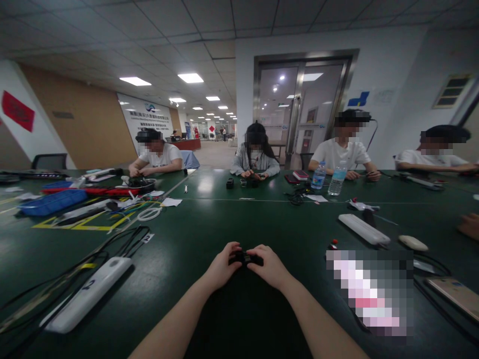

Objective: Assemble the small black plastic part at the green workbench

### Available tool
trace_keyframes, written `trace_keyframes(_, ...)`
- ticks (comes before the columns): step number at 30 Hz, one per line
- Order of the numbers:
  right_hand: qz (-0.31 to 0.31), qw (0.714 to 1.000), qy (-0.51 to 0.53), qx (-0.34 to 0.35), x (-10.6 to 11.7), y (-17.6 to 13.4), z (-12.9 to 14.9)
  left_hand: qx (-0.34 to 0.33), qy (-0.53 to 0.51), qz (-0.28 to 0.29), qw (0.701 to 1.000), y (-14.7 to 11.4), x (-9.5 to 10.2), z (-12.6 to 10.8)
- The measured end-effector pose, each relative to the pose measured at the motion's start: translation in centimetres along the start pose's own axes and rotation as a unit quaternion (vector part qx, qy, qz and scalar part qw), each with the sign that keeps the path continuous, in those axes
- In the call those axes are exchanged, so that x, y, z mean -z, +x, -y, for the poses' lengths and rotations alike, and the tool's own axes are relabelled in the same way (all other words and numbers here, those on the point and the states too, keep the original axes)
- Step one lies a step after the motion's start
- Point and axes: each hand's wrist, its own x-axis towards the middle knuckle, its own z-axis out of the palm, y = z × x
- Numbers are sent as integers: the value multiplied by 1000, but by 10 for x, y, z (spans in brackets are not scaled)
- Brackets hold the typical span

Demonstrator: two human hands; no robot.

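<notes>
Both of my hands meet over the dark green table (179,239), close in front of me. Between them is a small black object (246,258), too dark and small to name. My left hand (223,265) has its fingers curled round the left end of it. From the other side, my right hand (268,266) grips the right end with bent fingers. A paler bit shows at the middle of the object, between my fingertips. Much of it is hidden behind my fingers.
On the left lie a white power strip (92,294), black cables (112,244) and a blue basket (54,200). To the right are another power strip (363,229), a white mouse (412,243), a phone (456,294) and two bottles (337,179). Several people sit across the table.
</notes>
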Motion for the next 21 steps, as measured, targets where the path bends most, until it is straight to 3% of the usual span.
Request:
trace_keyframes(10, -14, 1000, 22, -9, -4, 1, -1, -8, 29, 3, 1000, -1, 0, -3)
trace_keyframes(14, -55, 995, 76, -29, -5, 5, -8, -13, 29, -1, 999, -1, -1, -6)
trace_keyframes(17, -92, 978, 184, -45, -5, 12, -22, -20, 39, -13, 999, -2, -1, -10)
trace_keyframes(21, -138, 928, 334, -94, -3, 17, -37, -19, 54, -17, 998, -4, 1, -14)
